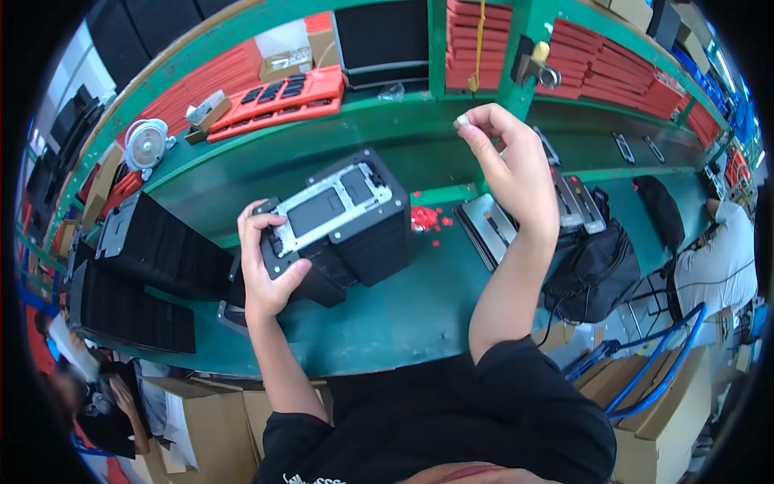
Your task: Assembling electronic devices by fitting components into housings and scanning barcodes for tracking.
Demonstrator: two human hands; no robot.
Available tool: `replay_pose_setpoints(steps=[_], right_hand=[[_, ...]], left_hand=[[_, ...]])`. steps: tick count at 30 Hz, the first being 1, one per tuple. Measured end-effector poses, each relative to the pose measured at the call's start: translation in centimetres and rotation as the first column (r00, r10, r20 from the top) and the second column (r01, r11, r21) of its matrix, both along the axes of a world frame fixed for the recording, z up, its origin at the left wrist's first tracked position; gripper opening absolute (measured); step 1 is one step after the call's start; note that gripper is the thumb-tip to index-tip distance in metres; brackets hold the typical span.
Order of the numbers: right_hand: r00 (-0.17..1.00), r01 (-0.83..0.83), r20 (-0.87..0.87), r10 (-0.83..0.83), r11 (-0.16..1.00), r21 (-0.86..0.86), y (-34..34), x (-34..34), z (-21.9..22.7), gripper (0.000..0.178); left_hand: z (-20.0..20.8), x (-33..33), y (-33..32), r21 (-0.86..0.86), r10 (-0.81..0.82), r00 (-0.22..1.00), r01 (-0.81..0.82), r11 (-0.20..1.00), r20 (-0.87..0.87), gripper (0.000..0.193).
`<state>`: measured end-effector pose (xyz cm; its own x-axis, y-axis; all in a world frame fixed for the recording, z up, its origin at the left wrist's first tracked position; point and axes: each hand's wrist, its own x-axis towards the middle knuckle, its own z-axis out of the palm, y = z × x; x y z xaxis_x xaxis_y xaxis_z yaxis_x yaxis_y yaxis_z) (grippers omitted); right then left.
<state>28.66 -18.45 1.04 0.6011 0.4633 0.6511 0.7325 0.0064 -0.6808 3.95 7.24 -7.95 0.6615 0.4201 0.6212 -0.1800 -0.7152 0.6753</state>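
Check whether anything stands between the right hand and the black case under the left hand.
Nothing visible stands in the way; the red pieces right of the black case lie low on the bench, below the raised right hand.

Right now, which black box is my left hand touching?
The central black box, topped by a silver frame; your left hand is on its left end. The black boxes farther left are untouched.

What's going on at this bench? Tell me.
A person's left hand rests on the left end of a black box-shaped unit topped with a silver metal frame, on the green bench. The raised right hand pinches what looks like a small pale piece. Small red pieces lie right of the unit.
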Motion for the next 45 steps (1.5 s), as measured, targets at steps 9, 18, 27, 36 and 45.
replay_pose_setpoints(steps=[9,18,27,36,45], right_hand=[[0.840,0.535,0.473,-0.267,0.255,-0.806,-3.1,0.0,-15.6,0.028],[0.899,0.438,0.172,-0.403,0.832,-0.340,-8.9,-11.7,-17.1,0.022],[0.919,-0.385,-0.026,0.392,0.912,0.144,-3.8,-18.9,-15.1,0.026],[0.566,-0.221,-0.544,0.619,0.750,0.623,-2.9,-20.3,-13.9,0.019],[0.829,-0.492,-0.213,0.517,0.856,0.162,-3.9,-17.3,-14.2,0.031]], left_hand=[[-0.9,1.2,-0.5,-0.138,-0.013,0.987,0.036,0.990,0.162,0.116],[-6.1,-0.5,-6.1,-0.351,0.309,0.905,-0.199,0.915,0.292,0.109],[-9.6,-3.9,-19.8,-0.673,-0.395,0.832,0.550,0.494,0.390,0.083],[-10.3,-2.5,-18.5,-0.482,-0.468,0.872,0.351,0.803,-0.143,0.086],[-11.0,-3.9,-18.3,-0.614,-0.533,0.829,0.513,0.600,0.172,0.103]])
